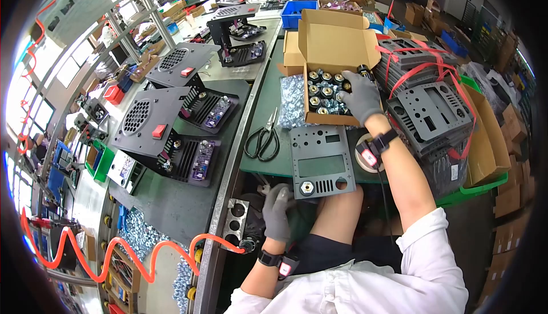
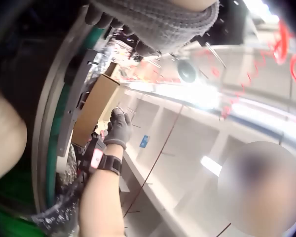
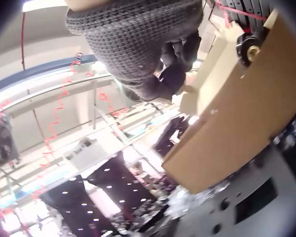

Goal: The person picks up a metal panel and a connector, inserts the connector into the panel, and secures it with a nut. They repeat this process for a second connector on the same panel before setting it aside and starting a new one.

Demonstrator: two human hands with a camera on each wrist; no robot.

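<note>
In the head view, the right hand (image 1: 362, 96) reaches over the right side of a cardboard box (image 1: 335, 119) of black knobs (image 1: 326, 91) with brass centres. Its fingers bend in the right wrist view, where the hand (image 3: 138, 52) hangs beside the box wall (image 3: 237, 123); whether they grip a knob is hidden. A grey metal panel (image 1: 297, 155) lies at the table's near edge, with one hex-shaped knob (image 1: 307, 188) at its lower left corner. Just left of that corner the left hand (image 1: 276, 214) hangs with loose fingers and nothing visible in it.
Black scissors (image 1: 264, 141) lie left of the panel, beside a bag of screws (image 1: 293, 104). A tape roll (image 1: 368, 153) sits to its right. Stacked grey panels (image 1: 434, 114) with red straps stand further right. An orange coiled hose (image 1: 154, 262) crosses the lower left, near assembled units (image 1: 149, 123).
</note>
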